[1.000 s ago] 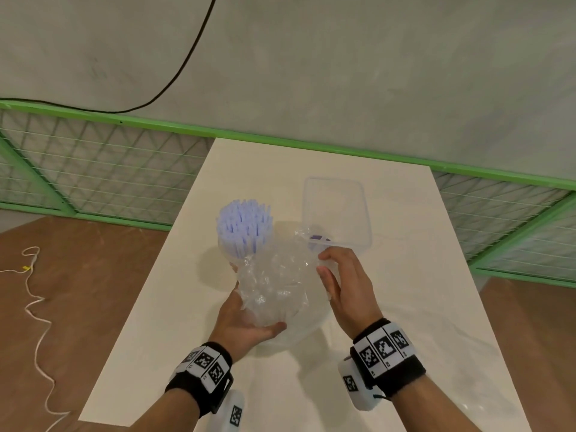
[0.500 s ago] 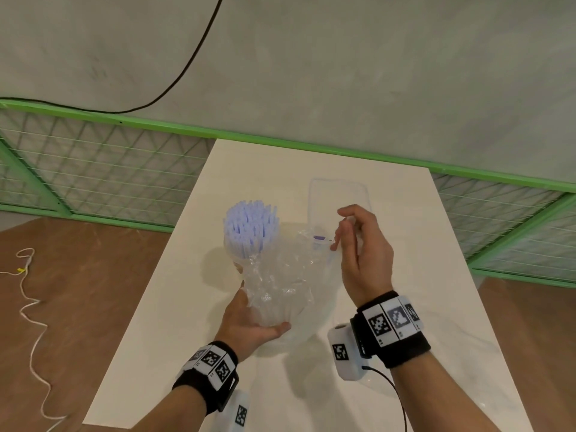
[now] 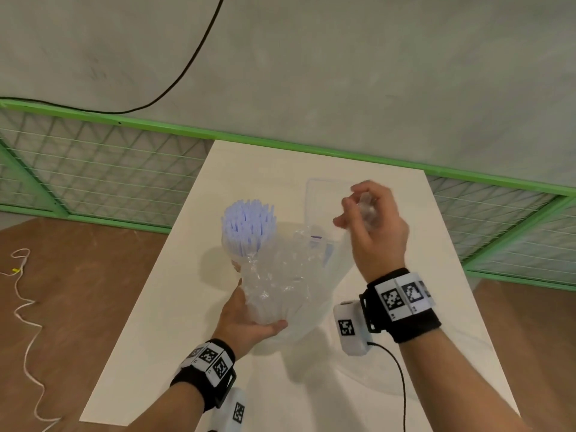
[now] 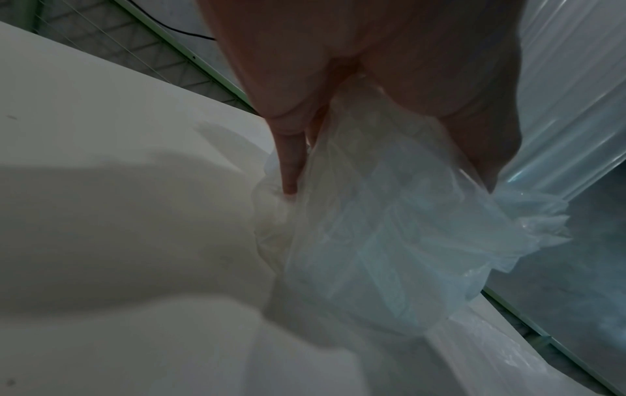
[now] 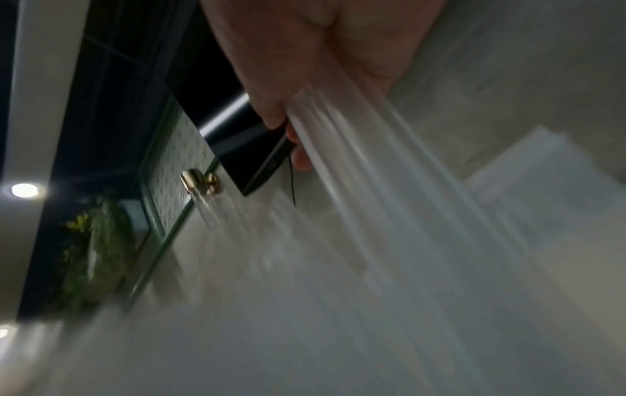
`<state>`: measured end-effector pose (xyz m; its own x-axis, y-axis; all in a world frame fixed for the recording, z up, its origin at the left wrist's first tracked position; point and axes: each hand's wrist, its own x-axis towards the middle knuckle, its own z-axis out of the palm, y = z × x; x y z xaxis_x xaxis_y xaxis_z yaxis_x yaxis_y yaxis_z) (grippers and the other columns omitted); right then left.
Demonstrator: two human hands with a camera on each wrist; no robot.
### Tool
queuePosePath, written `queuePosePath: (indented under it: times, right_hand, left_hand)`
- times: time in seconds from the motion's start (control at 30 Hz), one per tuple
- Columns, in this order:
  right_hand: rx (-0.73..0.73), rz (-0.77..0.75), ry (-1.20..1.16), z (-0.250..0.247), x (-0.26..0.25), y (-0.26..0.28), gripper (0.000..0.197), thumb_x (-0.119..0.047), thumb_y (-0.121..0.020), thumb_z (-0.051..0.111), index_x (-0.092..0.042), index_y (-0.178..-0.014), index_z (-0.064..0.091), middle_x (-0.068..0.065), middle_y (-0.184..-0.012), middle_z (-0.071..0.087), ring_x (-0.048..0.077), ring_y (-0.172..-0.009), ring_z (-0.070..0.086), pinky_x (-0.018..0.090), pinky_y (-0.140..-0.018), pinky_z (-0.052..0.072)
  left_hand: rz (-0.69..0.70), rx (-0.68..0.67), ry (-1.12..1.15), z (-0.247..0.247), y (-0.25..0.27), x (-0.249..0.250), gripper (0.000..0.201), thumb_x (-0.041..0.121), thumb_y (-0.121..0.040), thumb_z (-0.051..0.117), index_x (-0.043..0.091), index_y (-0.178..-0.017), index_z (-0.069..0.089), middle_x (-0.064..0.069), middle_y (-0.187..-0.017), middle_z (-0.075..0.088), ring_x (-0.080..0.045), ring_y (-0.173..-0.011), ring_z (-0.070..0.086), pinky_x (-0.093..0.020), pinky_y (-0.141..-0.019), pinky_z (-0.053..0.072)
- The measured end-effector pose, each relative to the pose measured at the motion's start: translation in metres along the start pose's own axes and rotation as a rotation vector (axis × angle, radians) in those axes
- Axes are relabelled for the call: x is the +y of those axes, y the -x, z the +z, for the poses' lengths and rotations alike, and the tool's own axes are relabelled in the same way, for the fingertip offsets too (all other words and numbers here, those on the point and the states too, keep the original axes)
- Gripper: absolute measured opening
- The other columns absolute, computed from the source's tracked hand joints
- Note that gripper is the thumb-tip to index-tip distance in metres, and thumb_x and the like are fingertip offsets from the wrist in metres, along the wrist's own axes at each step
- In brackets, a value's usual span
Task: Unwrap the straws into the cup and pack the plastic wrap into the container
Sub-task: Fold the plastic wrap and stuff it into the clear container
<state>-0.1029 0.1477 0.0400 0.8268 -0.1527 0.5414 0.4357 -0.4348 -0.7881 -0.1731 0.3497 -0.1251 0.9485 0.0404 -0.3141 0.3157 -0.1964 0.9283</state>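
Dozens of pale lilac plastic straws (image 3: 247,227) are standing upright in a clear cup (image 3: 232,260) toward the left of the white desk (image 3: 149,332), so the unwrapping looks done and the packing step is in hand. Just right of the cup, the left hand (image 3: 246,319) is cradling the crumpled bottom of the clear, crinkly plastic wrap (image 3: 280,288) from below; in the left wrist view its fingers (image 4: 288,166) are curling into the film with the thumb closing on the other side. Further right, the right hand (image 3: 374,232) is being held raised above the clear rectangular plastic container (image 3: 318,188), its fingers (image 3: 349,204) bunching and pinching the upper end of the wrap, which is stretching taut between the two hands. The right wrist view is too blurred to add detail. Next, I judge, the springy film needs gathering into a tight wad and pressing down into the container, held there so it isn't puffing back out.
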Motion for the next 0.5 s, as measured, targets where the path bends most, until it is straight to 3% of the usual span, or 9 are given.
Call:
queuePosePath:
  times: [0.07, 0.13, 0.33, 0.43, 0.5]
  right_hand:
    - [0.064, 0.027, -0.108, -0.008, -0.006, -0.014, 0.02, -0.013, -0.097, 0.059, -0.032, -0.103, 0.055, -0.008, -0.085, 0.063, 0.023, -0.062, 0.071, 0.037, -0.061, 0.058]
    - [0.099, 0.042, -0.174, -0.013, -0.009, -0.023, 0.018, -0.012, -0.097, 0.058, -0.028, -0.104, 0.055, -0.005, -0.083, 0.062, 0.031, -0.057, 0.067, 0.04, -0.056, 0.057]
    - [0.267, -0.059, -0.218, -0.039, -0.028, -0.058, 0.02, -0.005, -0.095, 0.058, -0.021, -0.103, 0.051, 0.013, -0.078, 0.055, 0.024, -0.045, 0.061, 0.032, -0.044, 0.049]
    - [0.353, -0.151, -0.225, -0.06, -0.044, -0.08, 0.018, -0.004, -0.094, 0.055, -0.016, -0.104, 0.047, 0.004, -0.075, 0.057, 0.021, -0.043, 0.057, 0.032, -0.043, 0.048]
    - [0.411, -0.183, -0.241, -0.069, -0.049, -0.095, 0.016, -0.007, -0.093, 0.055, -0.01, -0.107, 0.047, 0.0, -0.074, 0.058, 0.026, -0.045, 0.056, 0.033, -0.045, 0.049]
  left_hand:
    - [0.002, 0.002, -0.018, -0.001, -0.001, -0.001, 0.093, 0.03, -0.044, 0.097, 0.025, -0.126, 0.052, 0.007, -0.111, 0.069, -0.001, -0.101, 0.065, -0.001, -0.075, 0.047]
    - [0.004, 0.008, -0.02, -0.001, -0.001, -0.002, 0.095, 0.033, -0.041, 0.097, 0.025, -0.126, 0.053, 0.007, -0.11, 0.069, -0.003, -0.101, 0.065, -0.004, -0.077, 0.048]
    - [-0.009, 0.032, -0.046, -0.001, -0.004, -0.006, 0.102, 0.045, -0.034, 0.094, 0.028, -0.125, 0.053, 0.008, -0.11, 0.069, -0.007, -0.103, 0.066, -0.029, -0.096, 0.052]
    - [-0.031, 0.021, -0.026, -0.001, -0.005, -0.007, 0.104, 0.046, -0.032, 0.095, 0.029, -0.125, 0.052, 0.008, -0.111, 0.069, -0.008, -0.103, 0.066, -0.033, -0.098, 0.051]
    - [-0.039, 0.013, -0.018, -0.001, -0.006, -0.008, 0.106, 0.049, -0.03, 0.095, 0.029, -0.125, 0.052, 0.007, -0.112, 0.069, -0.008, -0.104, 0.066, -0.035, -0.099, 0.051]
